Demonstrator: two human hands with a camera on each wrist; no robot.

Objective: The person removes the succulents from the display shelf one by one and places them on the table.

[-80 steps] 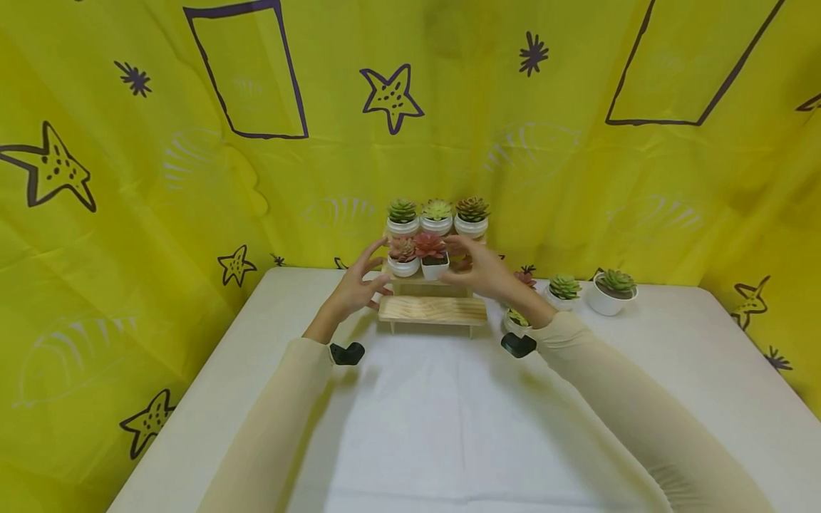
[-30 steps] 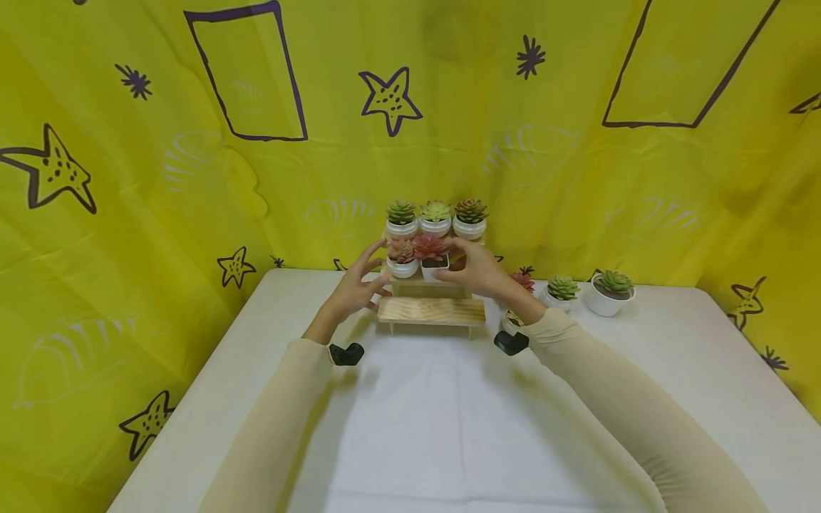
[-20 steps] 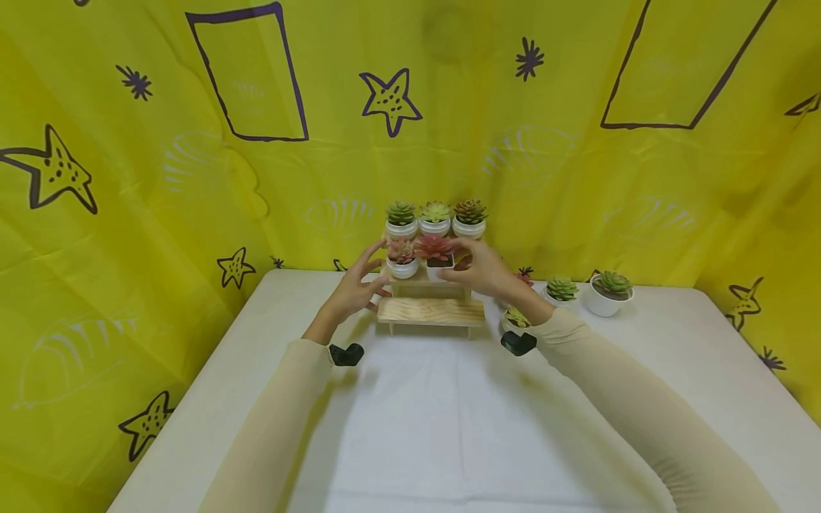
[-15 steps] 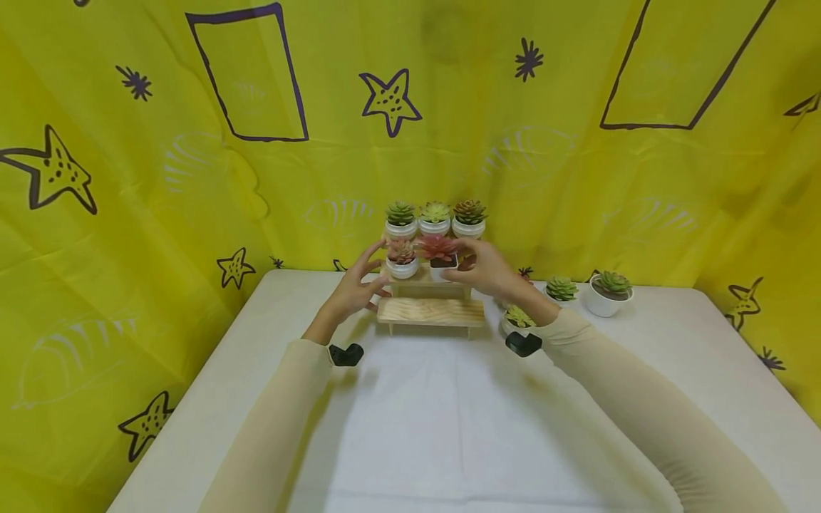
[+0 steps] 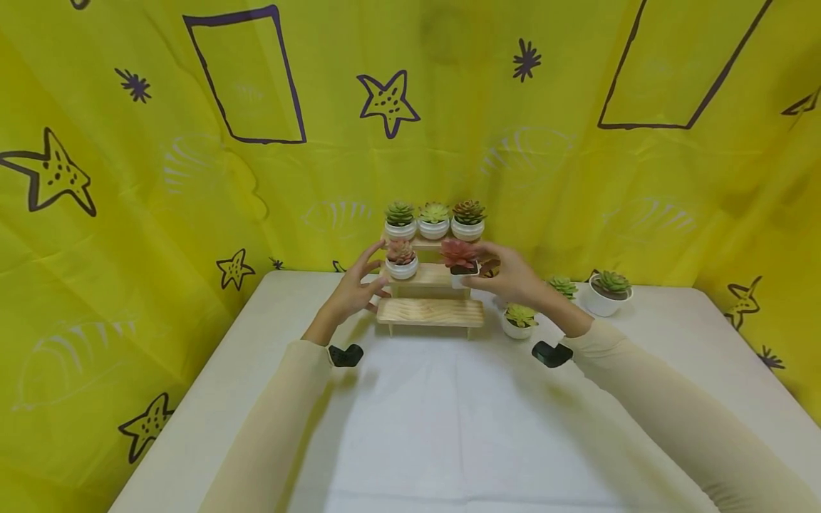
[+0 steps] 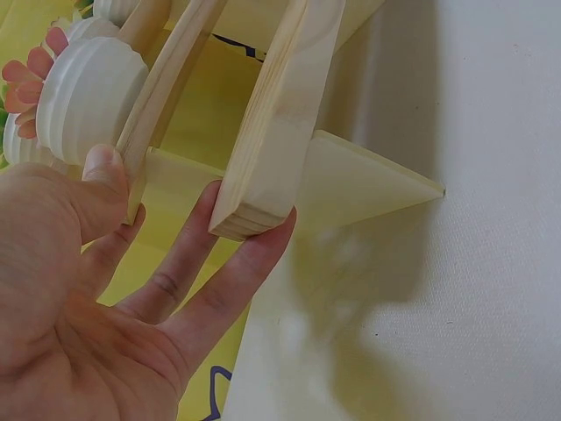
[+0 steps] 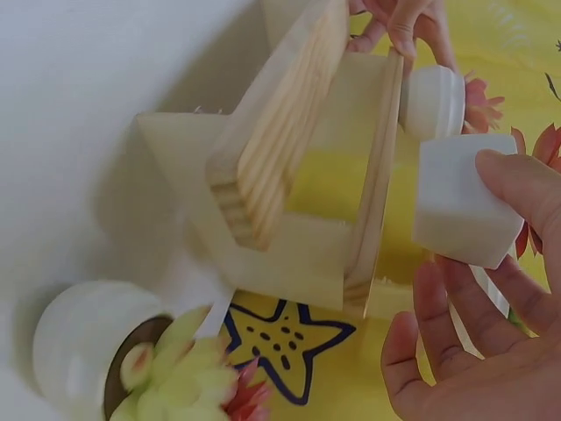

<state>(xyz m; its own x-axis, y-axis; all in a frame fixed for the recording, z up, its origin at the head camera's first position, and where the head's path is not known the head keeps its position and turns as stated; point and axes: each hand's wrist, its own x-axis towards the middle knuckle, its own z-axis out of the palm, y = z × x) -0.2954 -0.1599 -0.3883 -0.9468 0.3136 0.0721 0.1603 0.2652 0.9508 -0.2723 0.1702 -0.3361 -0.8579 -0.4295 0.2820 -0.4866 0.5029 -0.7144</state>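
A three-tier wooden plant stand (image 5: 430, 311) stands on the white table. My left hand (image 5: 349, 291) holds its left end: in the left wrist view the thumb and a finger pinch the middle shelf's end, and other fingers touch the lower shelf (image 6: 280, 132). Between thumb and fingers, my right hand (image 5: 509, 274) pinches a square white pot (image 7: 465, 197) with a red succulent (image 5: 459, 254). That pot is slightly above the right part of the middle shelf, with a gap showing in the right wrist view. A pink succulent in a round white pot (image 5: 402, 268) sits at that shelf's left.
Three potted succulents, the middle one light green (image 5: 434, 219), line the top shelf. Right of the stand are a yellow-green succulent (image 5: 518, 320), a green one (image 5: 562, 287) partly behind my right arm, and another green one (image 5: 609, 292). A yellow patterned curtain (image 5: 545, 171) hangs behind.
My right hand has taken hold of the square-potted red succulent and shifted it rightward, away from the pink one, lifting it a little. My left hand has stayed at the stand's left end.
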